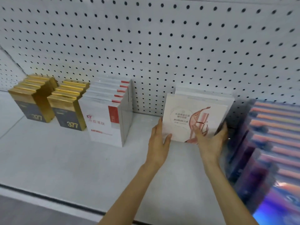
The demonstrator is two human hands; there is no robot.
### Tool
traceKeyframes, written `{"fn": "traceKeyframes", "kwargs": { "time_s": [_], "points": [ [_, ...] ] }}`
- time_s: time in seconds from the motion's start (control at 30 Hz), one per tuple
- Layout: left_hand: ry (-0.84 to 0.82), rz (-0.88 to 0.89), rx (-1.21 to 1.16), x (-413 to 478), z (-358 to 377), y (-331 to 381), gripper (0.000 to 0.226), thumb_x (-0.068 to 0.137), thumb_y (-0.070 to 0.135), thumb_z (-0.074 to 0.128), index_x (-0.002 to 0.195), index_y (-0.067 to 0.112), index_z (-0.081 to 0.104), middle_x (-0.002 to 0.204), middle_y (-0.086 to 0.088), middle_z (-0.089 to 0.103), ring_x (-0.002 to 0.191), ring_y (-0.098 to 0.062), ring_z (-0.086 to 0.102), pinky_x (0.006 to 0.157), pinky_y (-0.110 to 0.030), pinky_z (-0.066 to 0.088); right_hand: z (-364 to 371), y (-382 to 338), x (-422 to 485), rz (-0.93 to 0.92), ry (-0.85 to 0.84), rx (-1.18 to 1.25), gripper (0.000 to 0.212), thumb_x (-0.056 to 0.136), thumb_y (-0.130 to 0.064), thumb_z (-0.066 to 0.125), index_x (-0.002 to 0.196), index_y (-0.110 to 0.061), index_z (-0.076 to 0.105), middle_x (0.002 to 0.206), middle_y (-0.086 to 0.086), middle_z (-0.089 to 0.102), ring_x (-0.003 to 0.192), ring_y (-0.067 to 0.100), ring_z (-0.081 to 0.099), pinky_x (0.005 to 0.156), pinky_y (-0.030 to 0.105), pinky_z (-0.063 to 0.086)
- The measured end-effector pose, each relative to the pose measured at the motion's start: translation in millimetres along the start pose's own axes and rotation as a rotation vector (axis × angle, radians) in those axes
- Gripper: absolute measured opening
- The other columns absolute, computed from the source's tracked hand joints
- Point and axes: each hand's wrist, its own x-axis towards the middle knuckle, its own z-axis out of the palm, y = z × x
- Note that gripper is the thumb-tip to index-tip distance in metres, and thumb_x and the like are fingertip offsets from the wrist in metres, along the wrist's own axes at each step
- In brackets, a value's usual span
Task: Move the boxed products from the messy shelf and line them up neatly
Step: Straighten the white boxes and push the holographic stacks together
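A row of pale pink MARUBI boxes (183, 114) stands upright on the white shelf (65, 156), right of centre. My left hand (158, 143) lies along the row's left side, thumb on the front box's lower left corner. My right hand (211, 142) holds the right side, thumb across the front face and fingers round the right edge. Further left stand a row of white boxes with red trim (105, 120) and two rows of gold and grey "377" boxes (30, 103) (68, 109).
The white pegboard (162, 46) forms the back wall behind the boxes. A blurred row of purple and pink boxes (267, 143) fills the shelf's right end, close to my right hand. The shelf's front edge (48, 198) runs across the lower left.
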Motion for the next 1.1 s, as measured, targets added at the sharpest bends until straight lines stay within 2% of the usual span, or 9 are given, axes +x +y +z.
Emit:
{"fn": "traceKeyframes", "kwargs": {
  "time_s": [0.1,0.17,0.23,0.33,0.5,0.57,0.7,0.9,1.1],
  "points": [
    [0.044,0.019,-0.026,3.1,-5.1,-4.6,0.062,0.098,0.014,0.049,0.151,0.027,0.018,0.143,-0.003,0.038,0.128,-0.014,0.043,0.109,-0.032,0.037,8.3,-3.5,-4.9,-0.016,-0.053,0.029,0.060,0.075,-0.040,0.078,0.121,-0.016,0.048,0.124,0.009,0.055,0.116,0.026,0.053,0.098,0.040,0.044],
    [0.110,0.018,-0.009,9.9,-12.7,-13.3,0.060,0.099,0.013,0.045,0.151,0.024,0.018,0.149,-0.001,0.034,0.134,-0.013,0.036,0.113,-0.032,0.032,18.0,-7.6,-10.5,-0.033,-0.103,0.057,0.046,0.084,-0.031,0.072,0.121,-0.013,0.052,0.119,0.008,0.058,0.110,0.021,0.056,0.097,0.041,0.047],
    [0.142,0.015,-0.003,15.8,-22.0,-23.3,0.060,0.099,0.011,0.043,0.152,0.022,0.016,0.151,0.000,0.033,0.136,-0.009,0.033,0.112,-0.024,0.028,28.4,-11.5,-17.2,-0.045,-0.140,0.073,0.040,0.090,-0.025,0.066,0.126,-0.011,0.054,0.120,0.008,0.058,0.111,0.021,0.056,0.100,0.043,0.047],
    [0.161,0.027,0.001,23.2,-30.8,-33.4,0.059,0.100,0.008,0.041,0.152,0.021,0.017,0.149,0.001,0.036,0.125,0.005,0.031,0.101,-0.008,0.024,39.6,-14.8,-22.8,-0.048,-0.146,0.082,0.041,0.093,-0.023,0.062,0.130,-0.011,0.053,0.121,0.008,0.058,0.111,0.020,0.056,0.101,0.042,0.047],
    [0.170,0.001,0.025,25.5,-30.4,-34.0,0.058,0.100,0.011,0.041,0.152,0.020,0.017,0.141,-0.008,0.041,0.129,-0.016,0.041,0.101,-0.019,0.029,38.1,-20.1,-25.4,-0.049,-0.142,0.041,0.041,0.094,-0.028,0.060,0.132,-0.015,0.053,0.119,0.006,0.059,0.105,0.016,0.057,0.092,0.029,0.046],
    [0.176,0.009,0.030,24.5,-30.7,-33.5,0.058,0.100,0.014,0.041,0.152,0.022,0.016,0.141,-0.009,0.040,0.128,-0.017,0.040,0.101,-0.022,0.029,36.7,-21.9,-25.7,-0.057,-0.144,0.014,0.040,0.094,-0.030,0.059,0.131,-0.014,0.055,0.118,0.007,0.060,0.102,0.016,0.057,0.087,0.026,0.044],
    [0.184,0.005,0.049,23.8,-30.6,-34.2,0.060,0.100,0.013,0.041,0.152,0.022,0.010,0.140,-0.011,0.037,0.128,-0.020,0.037,0.104,-0.023,0.026,37.8,-23.6,-24.7,-0.045,-0.131,0.001,0.041,0.093,-0.029,0.061,0.131,-0.015,0.056,0.118,0.007,0.062,0.104,0.017,0.059,0.089,0.026,0.046],
    [0.102,-0.002,0.020,24.5,-32.3,-33.1,0.070,0.099,0.012,0.044,0.152,0.020,-0.002,0.147,-0.008,0.029,0.136,-0.019,0.029,0.108,-0.025,0.024,35.4,-32.0,-28.0,-0.013,-0.094,0.065,0.040,0.089,-0.023,0.067,0.128,-0.015,0.060,0.114,0.000,0.066,0.102,0.012,0.059,0.086,0.019,0.045],
    [0.042,-0.014,0.001,21.2,-41.1,-34.3,0.075,0.098,0.014,0.048,0.152,0.022,-0.002,0.152,-0.005,0.026,0.138,-0.019,0.032,0.111,-0.030,0.030,27.5,-38.7,-27.7,0.030,-0.174,-0.016,0.043,0.090,-0.030,0.065,0.128,-0.014,0.054,0.110,-0.003,0.063,0.104,0.016,0.060,0.091,0.032,0.050]
  ]
}}
